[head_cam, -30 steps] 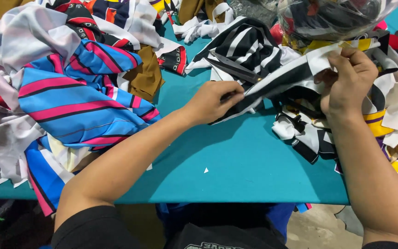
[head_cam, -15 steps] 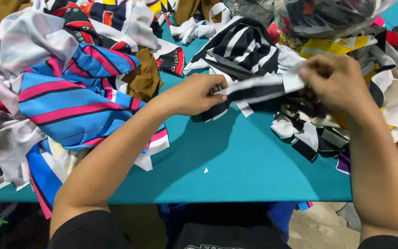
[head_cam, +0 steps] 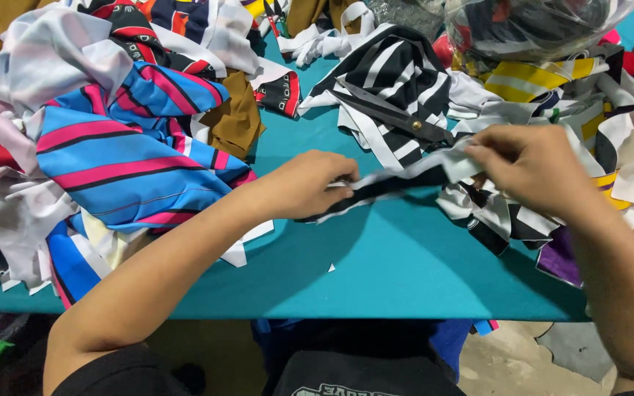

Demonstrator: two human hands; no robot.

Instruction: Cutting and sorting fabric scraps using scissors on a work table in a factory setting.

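My left hand point(head_cam: 310, 185) and my right hand point(head_cam: 530, 165) each pinch an end of a narrow black-and-white striped fabric strip point(head_cam: 398, 182), held stretched just above the teal table point(head_cam: 376, 264). Right behind the strip lies a pair of large dark scissors point(head_cam: 398, 117) on a black-and-white striped cloth point(head_cam: 398, 70). Neither hand touches the scissors.
A heap of blue, pink and white striped fabric point(head_cam: 111, 158) fills the left side. Mixed scraps in white, yellow, black and purple point(head_cam: 610, 147) pile up at the right, under a clear plastic bag of cloth point(head_cam: 537, 26). A brown piece point(head_cam: 236, 117) lies near the middle back.
Both hands moved left and came closer together with the strip. The strip now lies flatter and more folded between them, lower over the table.
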